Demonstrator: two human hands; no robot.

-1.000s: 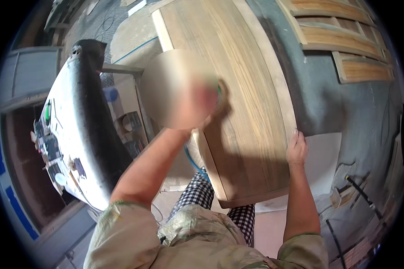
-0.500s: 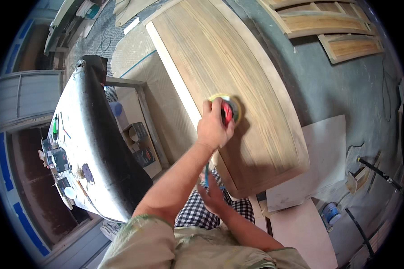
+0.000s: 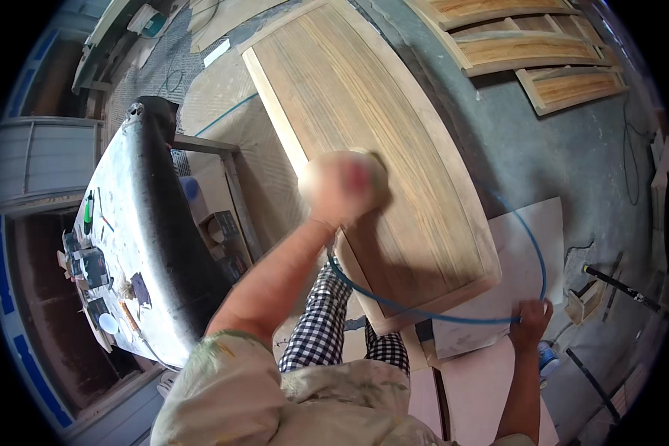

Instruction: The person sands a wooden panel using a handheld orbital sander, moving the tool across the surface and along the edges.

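My left hand point(image 3: 327, 195) is wrapped over a round orbital sander point(image 3: 357, 177), red on top, against the left part of a wooden panel point(image 3: 401, 171). Both are smeared by motion. The panel has striped grain and a pale curved border. From the sander a blue air hose point(image 3: 453, 320) loops past the panel's near end and out to the right. Off that near right corner, my right hand point(image 3: 531, 321) is closed around the hose.
A dark-edged, white-topped bench point(image 3: 145, 245) with tools and small boxes stands at left. Slatted wooden panels point(image 3: 531, 52) lie on the floor at the far right. Pale sheets point(image 3: 498, 245), a blue-labelled can point(image 3: 548, 358) and black bars point(image 3: 624, 288) are at right.
The sander and my left hand have shifted slightly left. My right hand has swung from near my lap far out to the right, drawing the blue hose into a wide loop.
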